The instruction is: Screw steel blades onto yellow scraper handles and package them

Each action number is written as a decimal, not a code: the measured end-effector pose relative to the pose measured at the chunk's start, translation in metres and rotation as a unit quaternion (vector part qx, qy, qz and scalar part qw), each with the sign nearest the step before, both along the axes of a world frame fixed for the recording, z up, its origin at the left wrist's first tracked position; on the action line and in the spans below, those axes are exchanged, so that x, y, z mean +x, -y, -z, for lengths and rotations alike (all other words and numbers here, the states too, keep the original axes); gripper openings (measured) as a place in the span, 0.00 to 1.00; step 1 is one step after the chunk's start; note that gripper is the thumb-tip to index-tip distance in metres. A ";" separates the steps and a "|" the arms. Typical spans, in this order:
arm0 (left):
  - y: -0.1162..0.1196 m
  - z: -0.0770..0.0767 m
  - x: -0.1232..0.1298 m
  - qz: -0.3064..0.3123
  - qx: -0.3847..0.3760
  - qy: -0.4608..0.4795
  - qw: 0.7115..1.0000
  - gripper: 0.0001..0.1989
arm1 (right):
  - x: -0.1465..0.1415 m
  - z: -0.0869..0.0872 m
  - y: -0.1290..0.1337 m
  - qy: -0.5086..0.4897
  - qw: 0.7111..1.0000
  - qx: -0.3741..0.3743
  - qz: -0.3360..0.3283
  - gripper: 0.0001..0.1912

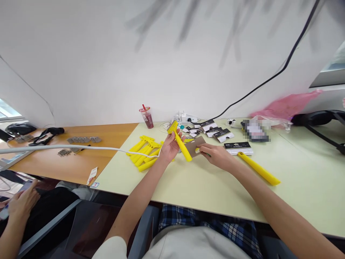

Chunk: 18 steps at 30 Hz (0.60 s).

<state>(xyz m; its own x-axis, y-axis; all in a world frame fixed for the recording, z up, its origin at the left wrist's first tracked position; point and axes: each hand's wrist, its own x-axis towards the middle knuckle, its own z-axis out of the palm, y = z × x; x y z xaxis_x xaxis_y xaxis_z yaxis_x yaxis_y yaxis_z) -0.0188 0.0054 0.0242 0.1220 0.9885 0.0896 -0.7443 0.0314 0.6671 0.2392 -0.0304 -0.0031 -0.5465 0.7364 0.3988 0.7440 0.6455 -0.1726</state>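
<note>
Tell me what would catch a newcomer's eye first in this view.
First, the bright yellow plastic T-shaped tool in the left hand, near the middle of the view, beside the flat grey-brown card in the right hand. Next, the heap of yellow plastic tools on the pale green tabletop, left of the left hand. Then the crumpled pink plastic sheeting at the tabletop's back right.

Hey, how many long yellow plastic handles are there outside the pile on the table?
2: one on the yellow plastic scraper in the left hand; another yellow plastic handle lying right of the right hand. Others may be hidden.
</note>
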 end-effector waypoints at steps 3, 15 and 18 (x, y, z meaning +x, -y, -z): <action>-0.005 -0.001 -0.002 -0.034 -0.011 0.021 0.999 0.14 | -0.002 0.000 0.002 0.003 1.000 -0.004 -0.015 0.16; -0.003 0.006 0.007 -0.044 0.008 -0.015 0.999 0.20 | -0.010 -0.004 0.013 -0.044 0.998 -0.014 -0.054 0.13; -0.002 0.004 0.007 -0.047 0.018 -0.011 0.999 0.22 | -0.011 -0.004 0.016 -0.055 0.997 -0.001 -0.046 0.15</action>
